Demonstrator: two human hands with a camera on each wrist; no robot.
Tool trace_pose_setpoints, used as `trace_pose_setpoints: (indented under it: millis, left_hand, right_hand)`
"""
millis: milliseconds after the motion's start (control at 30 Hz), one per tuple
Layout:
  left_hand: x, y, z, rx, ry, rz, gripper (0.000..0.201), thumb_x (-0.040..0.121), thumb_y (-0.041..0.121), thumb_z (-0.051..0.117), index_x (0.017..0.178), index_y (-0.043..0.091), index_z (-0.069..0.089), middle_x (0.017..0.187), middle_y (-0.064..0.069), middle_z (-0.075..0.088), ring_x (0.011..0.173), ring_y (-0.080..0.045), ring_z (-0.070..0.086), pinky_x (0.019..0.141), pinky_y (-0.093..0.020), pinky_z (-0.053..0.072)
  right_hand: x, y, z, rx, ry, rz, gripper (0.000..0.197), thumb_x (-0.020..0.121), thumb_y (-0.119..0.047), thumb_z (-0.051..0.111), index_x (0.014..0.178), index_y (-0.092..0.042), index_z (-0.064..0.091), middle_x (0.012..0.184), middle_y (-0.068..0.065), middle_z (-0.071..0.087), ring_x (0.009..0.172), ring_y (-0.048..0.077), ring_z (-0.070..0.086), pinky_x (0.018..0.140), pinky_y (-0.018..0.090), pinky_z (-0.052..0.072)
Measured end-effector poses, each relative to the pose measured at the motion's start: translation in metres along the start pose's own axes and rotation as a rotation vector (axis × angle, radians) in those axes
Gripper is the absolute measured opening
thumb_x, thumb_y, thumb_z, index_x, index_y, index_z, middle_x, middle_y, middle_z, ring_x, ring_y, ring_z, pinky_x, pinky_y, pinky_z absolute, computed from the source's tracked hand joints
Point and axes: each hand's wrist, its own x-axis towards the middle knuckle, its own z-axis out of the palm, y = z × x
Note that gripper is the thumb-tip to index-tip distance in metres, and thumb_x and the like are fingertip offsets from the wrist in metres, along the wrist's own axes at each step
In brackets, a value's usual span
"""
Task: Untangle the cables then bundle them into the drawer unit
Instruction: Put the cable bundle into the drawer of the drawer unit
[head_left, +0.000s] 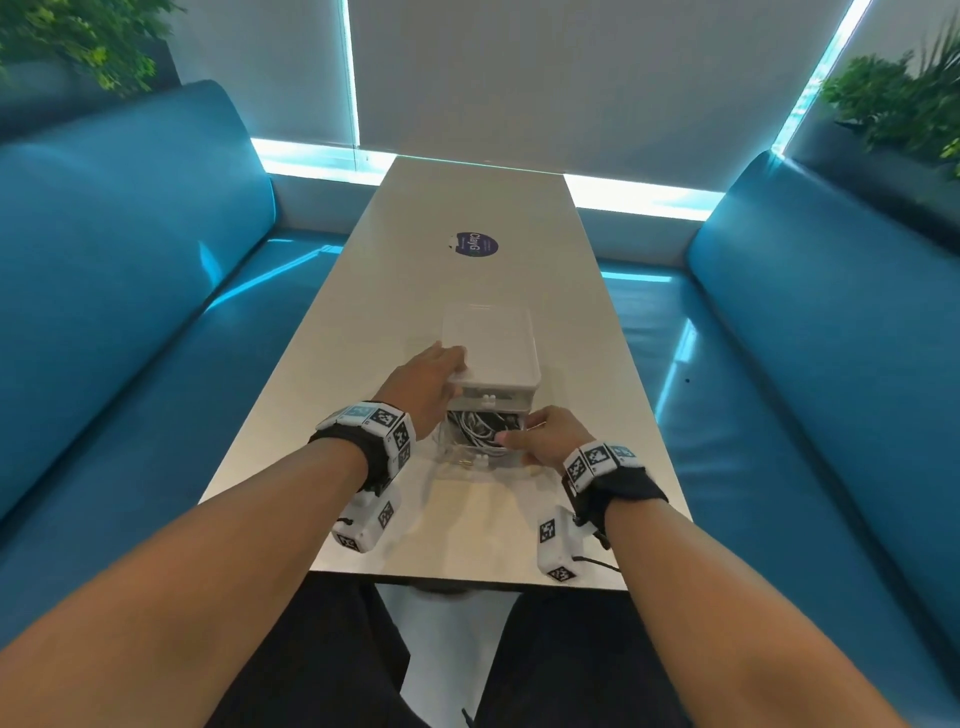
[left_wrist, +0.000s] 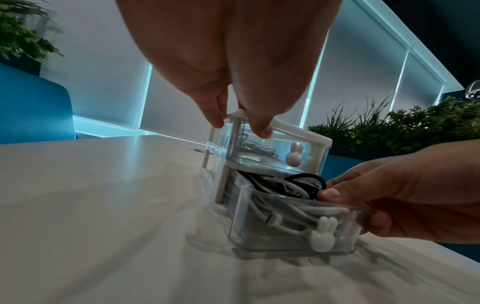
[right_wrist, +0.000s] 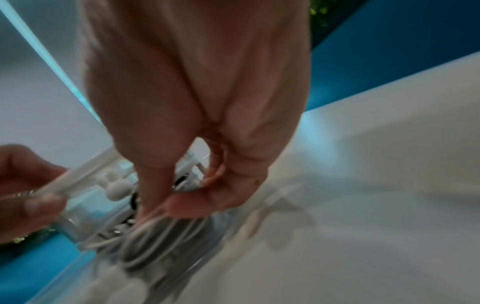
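A small white-framed drawer unit (head_left: 493, 348) (left_wrist: 301, 136) stands on the table near me. Its upper clear drawer (left_wrist: 270, 152) is pushed in, with a bunny knob on its front. The lower drawer (head_left: 480, 460) (left_wrist: 293, 232) is pulled out toward me and holds coiled white and black cables (head_left: 478, 428) (left_wrist: 283, 207) (right_wrist: 155, 240). My left hand (head_left: 431, 379) (left_wrist: 240, 125) grips the unit's top left corner between thumb and fingers. My right hand (head_left: 540, 436) (left_wrist: 389, 201) (right_wrist: 182, 201) pinches the lower drawer's right wall, thumb inside on the cables.
The long white table (head_left: 467, 291) carries a purple round sticker (head_left: 475, 244) beyond the unit. Blue padded benches (head_left: 130, 291) run along both sides, with plants (head_left: 904, 104) behind them. The table's near edge lies just below my wrists.
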Motion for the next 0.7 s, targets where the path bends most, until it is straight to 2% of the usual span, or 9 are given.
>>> trace_pose_setpoints:
  millis: [67,167,233,333,433,567,633,700]
  left_hand:
    - [0.0,-0.002,0.002,-0.007,0.005,-0.006,0.033,0.097,0.008,0.045,0.128,0.018,0.048,0.135,0.0,0.056,0.146,-0.024,0.031,0.104,-0.042,0.043]
    - [0.001,-0.003,0.002,-0.024,0.003,-0.009,0.033,0.096,0.009,0.044,0.127,0.02,0.048,0.133,0.002,0.056,0.143,-0.023,0.035,0.103,-0.038,0.043]
    - [0.001,-0.003,0.001,-0.022,0.007,-0.005,0.032,0.095,0.01,0.045,0.126,0.02,0.048,0.13,0.001,0.057,0.138,-0.026,0.041,0.101,-0.041,0.044]
    - [0.001,-0.004,0.003,-0.025,0.024,-0.002,0.033,0.094,0.011,0.047,0.124,0.023,0.045,0.126,-0.001,0.057,0.127,-0.032,0.05,0.096,-0.043,0.048]
    - [-0.001,-0.001,0.002,-0.024,0.02,-0.009,0.035,0.094,0.01,0.047,0.128,0.02,0.047,0.128,-0.002,0.057,0.13,-0.03,0.048,0.098,-0.042,0.047]
    - [-0.003,0.004,0.002,-0.031,0.015,-0.006,0.035,0.095,0.01,0.049,0.13,0.016,0.048,0.129,-0.005,0.056,0.126,-0.034,0.051,0.098,-0.046,0.047]
    - [-0.004,0.004,0.004,-0.039,0.021,-0.011,0.035,0.095,0.01,0.049,0.13,0.017,0.048,0.129,-0.004,0.056,0.126,-0.033,0.051,0.099,-0.045,0.046]
    - [-0.004,0.003,0.003,-0.043,0.022,-0.014,0.035,0.095,0.01,0.049,0.13,0.018,0.049,0.129,-0.004,0.056,0.126,-0.033,0.051,0.099,-0.045,0.047]
  right_hand:
    - [0.004,-0.005,0.004,-0.056,0.108,0.017,0.041,0.071,-0.036,0.086,0.095,-0.009,0.065,0.091,0.012,0.074,0.073,0.02,0.071,0.075,0.036,0.059]
    - [0.006,-0.009,0.012,-0.084,0.305,0.001,0.061,0.072,-0.034,0.084,0.116,-0.008,0.051,0.115,0.011,0.062,0.102,0.028,0.063,0.076,0.027,0.046]
    - [0.008,-0.008,0.016,-0.059,0.322,0.004,0.07,0.073,-0.034,0.083,0.125,-0.006,0.046,0.124,0.015,0.054,0.112,0.031,0.056,0.078,0.027,0.04]
    - [0.01,-0.002,0.022,-0.001,0.259,0.012,0.069,0.067,-0.04,0.083,0.119,-0.012,0.046,0.12,0.01,0.058,0.104,0.026,0.06,0.079,0.029,0.049]
    - [0.01,-0.007,0.032,0.062,0.258,0.026,0.079,0.055,-0.047,0.086,0.11,-0.014,0.04,0.116,0.01,0.058,0.099,0.025,0.063,0.078,0.035,0.057]
    - [0.01,-0.022,0.043,0.008,0.315,0.209,0.085,0.061,-0.044,0.085,0.12,-0.01,0.033,0.124,0.016,0.049,0.109,0.037,0.057,0.084,0.04,0.05]
    - [0.012,-0.028,0.047,-0.039,0.365,0.29,0.085,0.063,-0.043,0.083,0.123,-0.011,0.032,0.126,0.016,0.045,0.112,0.038,0.054,0.086,0.042,0.046]
    - [0.013,-0.029,0.047,-0.057,0.377,0.278,0.083,0.064,-0.043,0.082,0.122,-0.011,0.033,0.124,0.014,0.045,0.111,0.036,0.053,0.088,0.043,0.047]
